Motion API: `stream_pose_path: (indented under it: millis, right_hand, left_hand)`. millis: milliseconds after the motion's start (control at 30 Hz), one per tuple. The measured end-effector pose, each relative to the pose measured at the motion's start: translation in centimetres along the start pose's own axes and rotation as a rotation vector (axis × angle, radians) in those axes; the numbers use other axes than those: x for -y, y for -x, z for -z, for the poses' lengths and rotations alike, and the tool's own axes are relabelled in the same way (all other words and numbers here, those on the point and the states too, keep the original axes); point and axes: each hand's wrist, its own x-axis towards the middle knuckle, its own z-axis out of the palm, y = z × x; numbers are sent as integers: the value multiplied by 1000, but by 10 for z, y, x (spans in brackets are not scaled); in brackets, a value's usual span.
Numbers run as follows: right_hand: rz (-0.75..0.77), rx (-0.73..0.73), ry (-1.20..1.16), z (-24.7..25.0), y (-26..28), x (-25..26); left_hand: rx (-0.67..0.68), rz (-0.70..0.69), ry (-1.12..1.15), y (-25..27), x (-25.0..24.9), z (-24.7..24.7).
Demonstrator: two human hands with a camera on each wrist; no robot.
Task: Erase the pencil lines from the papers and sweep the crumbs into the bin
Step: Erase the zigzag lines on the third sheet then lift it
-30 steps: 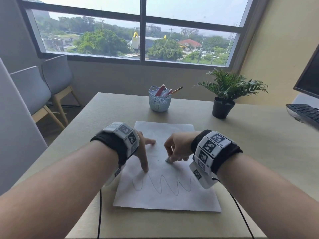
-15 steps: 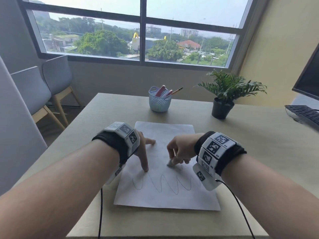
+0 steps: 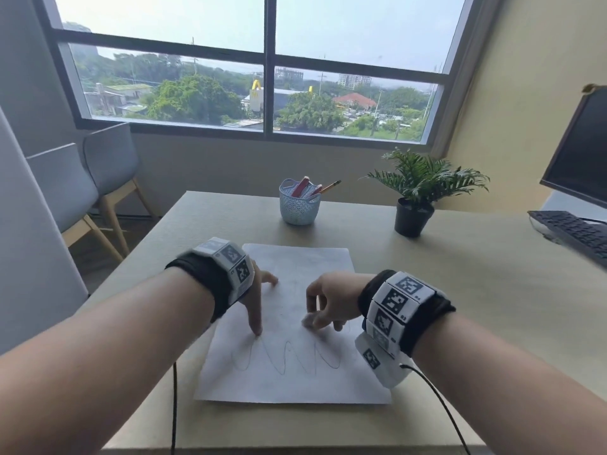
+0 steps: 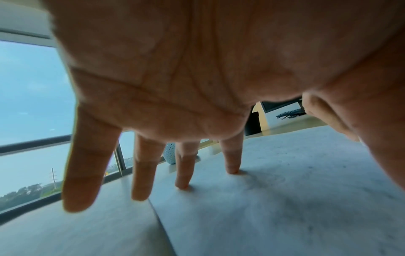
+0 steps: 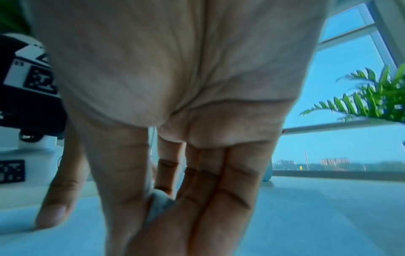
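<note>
The right hand point(image 3: 331, 302) curls its thumb and fingers around a small pale eraser point(image 3: 308, 321), pinching it and pressing it down on a white sheet of paper point(image 3: 295, 379) just above a wavy pencil line point(image 3: 285, 357) drawn across the sheet. The left hand point(image 3: 258, 298) is spread flat-fingered and holds nothing; its straight fingertips point(image 4: 181, 185) and thumb press on the left part of the paper. The paper lies on a pale table point(image 3: 460, 290), near its front edge. Farther back on the table stand a light blue basket point(image 3: 299, 208) holding pens and a pencil, and a potted green plant point(image 3: 415, 195). A keyboard point(image 3: 571, 233) and a monitor point(image 3: 581, 152) sit at the right.
</note>
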Motion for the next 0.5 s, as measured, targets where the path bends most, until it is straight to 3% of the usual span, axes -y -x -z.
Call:
stream_pose_path:
  millis: [167, 300, 500]
  right_hand:
    - [25, -14, -5, 0, -2, 15]
    - [40, -54, 22, -1, -4, 21]
    - [-27, -134, 69, 12, -7, 13]
  left_hand:
    - [-105, -26, 110, 5, -2, -1]
    - [-78, -107, 178, 3, -15, -5]
    - [-84, -99, 187, -3, -18, -12]
